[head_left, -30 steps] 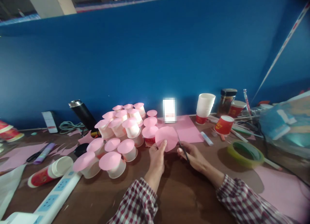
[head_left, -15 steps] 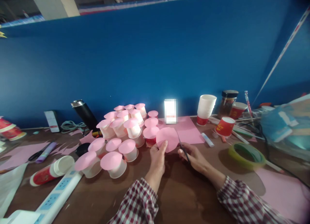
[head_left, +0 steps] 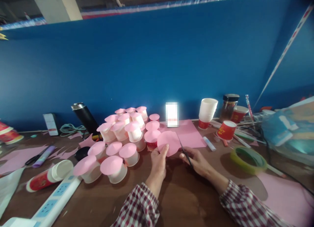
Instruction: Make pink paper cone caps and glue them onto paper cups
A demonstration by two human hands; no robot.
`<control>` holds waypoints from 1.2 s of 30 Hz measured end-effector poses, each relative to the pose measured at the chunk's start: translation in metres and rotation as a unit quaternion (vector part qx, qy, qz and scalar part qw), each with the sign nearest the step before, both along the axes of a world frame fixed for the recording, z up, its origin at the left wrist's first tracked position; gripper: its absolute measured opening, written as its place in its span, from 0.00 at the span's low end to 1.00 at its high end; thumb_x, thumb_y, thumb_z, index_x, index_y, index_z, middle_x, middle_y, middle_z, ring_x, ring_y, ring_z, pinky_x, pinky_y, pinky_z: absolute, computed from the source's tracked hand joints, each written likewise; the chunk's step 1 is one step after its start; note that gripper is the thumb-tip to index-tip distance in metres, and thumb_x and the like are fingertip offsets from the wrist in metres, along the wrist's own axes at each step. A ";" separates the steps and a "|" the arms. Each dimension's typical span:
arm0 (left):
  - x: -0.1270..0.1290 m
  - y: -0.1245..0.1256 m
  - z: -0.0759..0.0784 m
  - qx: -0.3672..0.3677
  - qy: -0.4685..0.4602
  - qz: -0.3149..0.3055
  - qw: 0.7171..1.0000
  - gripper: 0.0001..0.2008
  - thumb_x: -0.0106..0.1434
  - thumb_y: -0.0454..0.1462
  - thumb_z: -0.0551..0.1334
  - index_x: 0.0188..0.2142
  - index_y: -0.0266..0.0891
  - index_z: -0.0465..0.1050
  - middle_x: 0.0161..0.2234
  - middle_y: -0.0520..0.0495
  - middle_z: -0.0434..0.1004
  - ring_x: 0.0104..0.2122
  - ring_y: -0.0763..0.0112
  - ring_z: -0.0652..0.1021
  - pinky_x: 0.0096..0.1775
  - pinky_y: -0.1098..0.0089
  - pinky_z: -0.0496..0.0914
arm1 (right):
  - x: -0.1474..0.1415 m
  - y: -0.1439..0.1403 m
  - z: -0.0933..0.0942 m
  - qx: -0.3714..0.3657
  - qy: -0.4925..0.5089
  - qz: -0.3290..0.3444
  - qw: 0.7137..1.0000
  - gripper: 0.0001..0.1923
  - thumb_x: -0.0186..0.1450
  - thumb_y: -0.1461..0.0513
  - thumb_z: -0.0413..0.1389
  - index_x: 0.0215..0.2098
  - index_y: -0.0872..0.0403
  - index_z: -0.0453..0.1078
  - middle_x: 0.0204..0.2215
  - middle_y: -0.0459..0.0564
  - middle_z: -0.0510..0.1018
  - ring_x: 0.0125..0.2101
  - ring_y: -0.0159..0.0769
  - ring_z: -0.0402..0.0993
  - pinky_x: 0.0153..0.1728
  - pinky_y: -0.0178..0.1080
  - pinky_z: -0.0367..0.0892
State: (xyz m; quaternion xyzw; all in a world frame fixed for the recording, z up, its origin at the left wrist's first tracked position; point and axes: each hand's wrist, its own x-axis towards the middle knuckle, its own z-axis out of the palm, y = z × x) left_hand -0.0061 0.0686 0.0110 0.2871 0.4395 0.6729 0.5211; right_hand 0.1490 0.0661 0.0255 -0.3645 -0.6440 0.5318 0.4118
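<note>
two hands share the work: the left hand [head_left: 159,161] pinches the pink paper circle [head_left: 168,142] by its lower edge, just above the desk [head_left: 186,197], while the right hand [head_left: 196,160] is closed on the scissors [head_left: 184,150], blades at the circle's right rim; best to feed the paper round slowly, keeping the left fingers clear of the blades.

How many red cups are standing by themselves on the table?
2. One red cup stands alone right of the white cup stack. Another red cup stands farther back beside the dark jar. More may be hidden in the clutter.
</note>
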 end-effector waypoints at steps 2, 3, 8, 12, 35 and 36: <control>0.000 0.000 -0.001 0.000 0.002 0.003 1.000 0.23 0.45 0.47 0.69 0.34 0.29 0.76 0.28 0.41 0.78 0.26 0.67 0.76 0.31 0.67 0.69 | 0.000 0.001 -0.001 0.002 -0.008 0.000 1.000 0.17 0.57 0.55 0.60 0.39 0.58 0.70 0.21 0.42 0.66 0.22 0.27 0.59 0.22 0.30 0.56; 0.000 0.000 0.000 0.001 0.004 0.004 1.000 0.23 0.45 0.47 0.69 0.34 0.28 0.76 0.27 0.41 0.78 0.26 0.67 0.76 0.31 0.67 0.69 | 0.001 0.001 -0.001 0.000 -0.010 0.000 1.000 0.18 0.58 0.54 0.60 0.40 0.59 0.70 0.21 0.42 0.65 0.21 0.27 0.58 0.21 0.30 0.56; 0.000 -0.002 0.003 0.002 -0.004 -0.006 1.000 0.21 0.48 0.44 0.68 0.35 0.28 0.75 0.28 0.41 0.78 0.27 0.67 0.76 0.31 0.67 0.69 | 0.001 0.002 -0.001 -0.007 -0.009 0.004 1.000 0.20 0.58 0.54 0.59 0.42 0.60 0.69 0.20 0.42 0.65 0.21 0.27 0.58 0.20 0.29 0.56; 0.000 -0.001 0.006 0.004 -0.009 -0.003 1.000 0.20 0.49 0.44 0.68 0.35 0.28 0.75 0.29 0.41 0.78 0.27 0.68 0.76 0.32 0.68 0.70 | 0.001 0.003 -0.001 -0.006 -0.012 0.002 1.000 0.21 0.57 0.54 0.60 0.42 0.60 0.70 0.21 0.43 0.66 0.22 0.27 0.59 0.20 0.29 0.56; 0.002 -0.001 0.009 -0.017 -0.023 0.008 1.000 0.22 0.46 0.42 0.70 0.36 0.27 0.74 0.30 0.39 0.78 0.28 0.66 0.77 0.33 0.67 0.71 | 0.000 0.003 -0.006 -0.007 -0.022 -0.001 1.000 0.23 0.57 0.52 0.60 0.43 0.60 0.70 0.18 0.42 0.65 0.19 0.27 0.59 0.19 0.30 0.58; 0.002 -0.001 0.009 -0.018 -0.017 0.010 1.000 0.22 0.46 0.42 0.70 0.36 0.27 0.74 0.30 0.39 0.78 0.28 0.66 0.77 0.33 0.67 0.71 | 0.001 0.003 -0.006 -0.008 -0.023 -0.001 1.000 0.22 0.57 0.52 0.59 0.43 0.60 0.70 0.18 0.42 0.65 0.19 0.27 0.59 0.19 0.30 0.57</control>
